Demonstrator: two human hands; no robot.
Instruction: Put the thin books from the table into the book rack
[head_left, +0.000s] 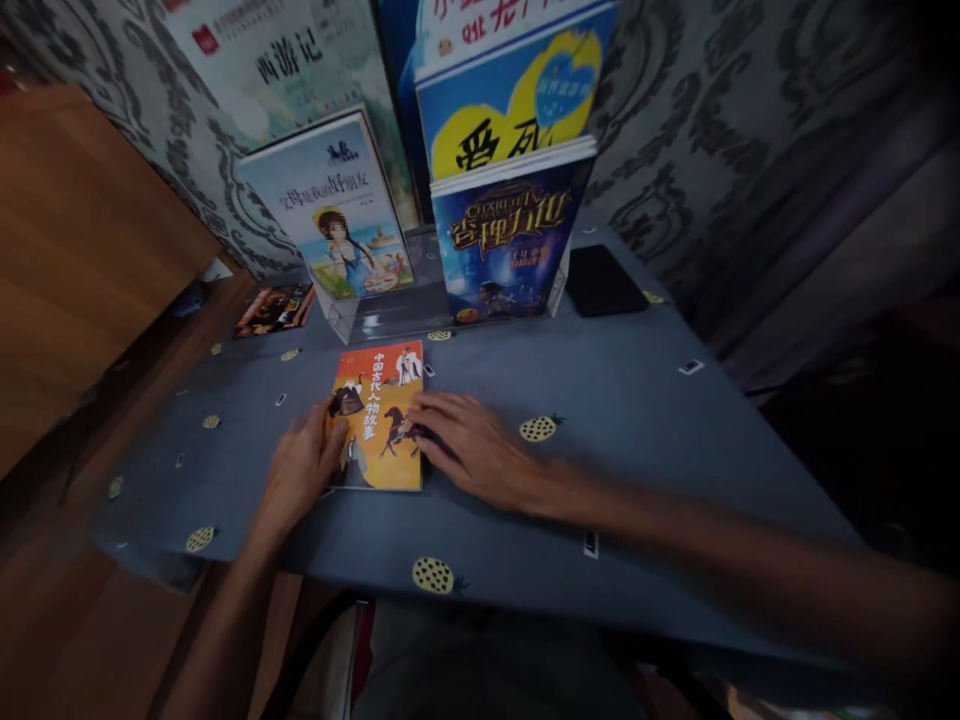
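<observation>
An orange and yellow book (382, 415) lies flat on the blue cloth-covered table (615, 470), its cover facing up. At its left edge is my left hand (306, 450), fingers curved against the side with the thumb near the cover. My right hand (476, 450) rests at the book's right edge, fingers stretched out and the fingertips touching the cover. Behind the book, a clear stand holds a light blue book (337, 215) on the left and a dark blue book (510, 245) on the right.
Taller books (292, 60) stand at the back against patterned fabric. A black flat object (604, 280) lies right of the stand, and a dark red booklet (274, 308) to its left. A wooden panel (97, 240) rises at the far left.
</observation>
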